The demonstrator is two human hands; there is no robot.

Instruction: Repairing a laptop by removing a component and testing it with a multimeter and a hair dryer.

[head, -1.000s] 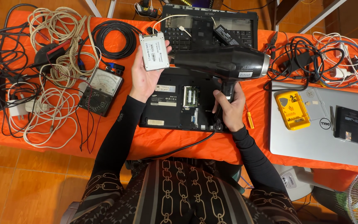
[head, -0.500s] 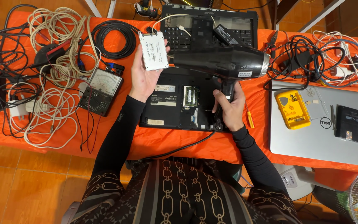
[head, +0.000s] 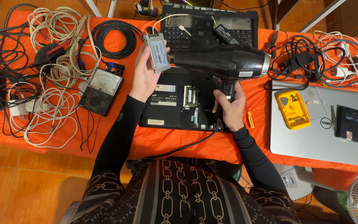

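The left hand grips a flat silver rectangular drive with a pale label, tilted upright. At its three o'clock, the right hand clasps the handle of a glossy black hair dryer, its muzzle facing the drive.

We see our 2 arms in black sleeves reaching forward. Our left hand is raised with the palm turned up and fingers curled in a grasp, while our right hand is closed in a fist-like grip, knuckles toward us.

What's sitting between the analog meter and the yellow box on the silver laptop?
In the head view, between the analog meter and yellow box lie the opened black laptop, both hands, and an orange-handled screwdriver.
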